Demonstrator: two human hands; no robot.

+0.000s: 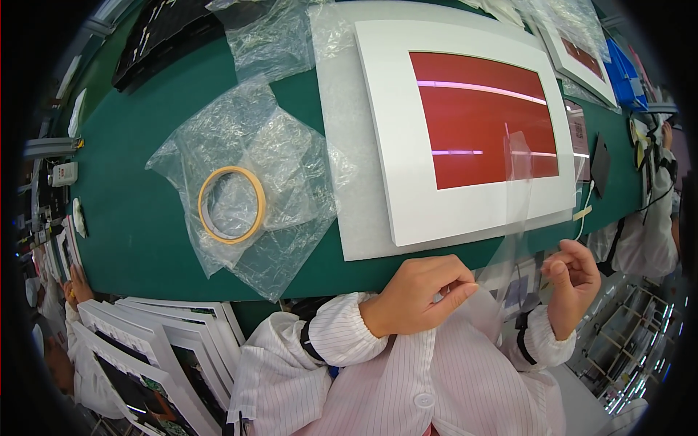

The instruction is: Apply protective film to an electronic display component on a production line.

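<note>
A clear plastic film (518,178) stands up in front of my chest and overlaps the near right part of a white-framed panel (378,131) with a glossy red face. My left hand (422,294) is closed, thumb and forefinger pinched at the film's left edge. On the film's other side is my right hand (573,287), its fingers curled and thumb against forefinger; it seems to pinch the film's right edge. The panel lies on a white foam sheet (342,182) on the green table (131,247).
Left of the panel, a roll of yellowish tape (262,206) rests on a crumpled clear plastic bag (287,149). Several white-framed panels (156,327) lean below the table's front edge. Another framed panel (574,58) and a blue bin (627,76) are far right. Other people work at both sides.
</note>
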